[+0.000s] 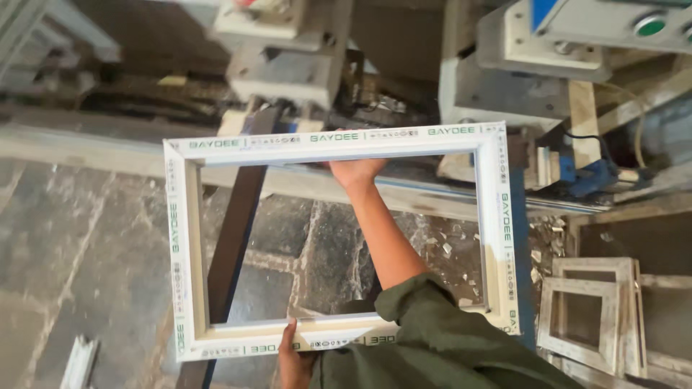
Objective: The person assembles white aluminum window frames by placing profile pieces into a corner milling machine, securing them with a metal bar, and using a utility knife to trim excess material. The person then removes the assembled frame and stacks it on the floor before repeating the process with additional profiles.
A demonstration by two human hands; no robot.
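You hold a white window frame [339, 144] flat in front of you, above the stone floor [86, 238]. It is a rectangle with an open middle. Its long sides run left to right, and its short sides point away from you and back toward you. The far long side sits near the machines, and the near long side is close to your body.

Your right hand [357, 171] reaches through the open middle and grabs the far long side from below, with the fingers curled up around that bar. Your green sleeve [432, 331] is pushed up on that arm. Your left hand [292, 356] holds the near long side, with the fingers clamped onto its edge from underneath.

A dark slanted bar [234, 245] runs under the frame, from the far side down toward you. A long grey rail [86, 148] crosses left to right just behind the frame. Past it stands a grey machine [285, 68], and on the right a bigger machine with a green button [650, 26]. A blue tool [587, 176] sits just beside the right end of the frame. Two smaller white frames [591, 317] lean together low on the right. Small white scraps [447, 248] lie on the floor under the frame
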